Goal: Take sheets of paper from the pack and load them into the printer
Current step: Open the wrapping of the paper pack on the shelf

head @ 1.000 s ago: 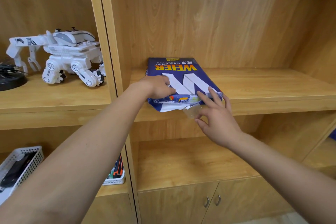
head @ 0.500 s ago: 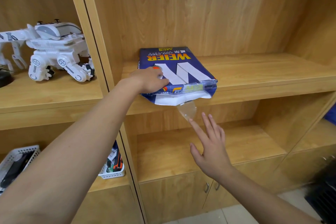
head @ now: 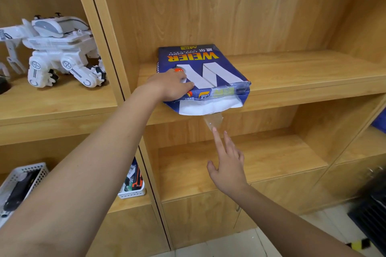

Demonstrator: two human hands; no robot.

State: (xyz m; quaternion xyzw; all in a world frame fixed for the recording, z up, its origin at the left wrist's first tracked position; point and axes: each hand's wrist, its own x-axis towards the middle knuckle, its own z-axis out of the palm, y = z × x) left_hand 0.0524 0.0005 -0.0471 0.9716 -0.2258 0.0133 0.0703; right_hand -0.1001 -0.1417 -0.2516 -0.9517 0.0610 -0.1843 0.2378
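A blue pack of copy paper (head: 208,69) lies flat on the middle wooden shelf (head: 302,81), its torn front end hanging over the shelf edge. White sheets (head: 208,108) show in the opening, and a strip of clear tape (head: 214,121) dangles below. My left hand (head: 171,85) rests palm down on the pack's near left corner, pressing it. My right hand (head: 226,165) hovers below the pack with fingers spread, the index fingertip just under the tape, holding nothing. The printer is not clearly in view.
A white toy robot (head: 56,52) stands on the left shelf. Two white baskets (head: 23,179) (head: 133,190) with tools sit on the lower left shelf. Cabinet doors (head: 198,221) close the bottom. A dark object (head: 371,213) sits at the lower right on the floor.
My right hand has left the pack's open end and dropped below it, fingers spread. My left hand stays on the pack. The view has shifted slightly.
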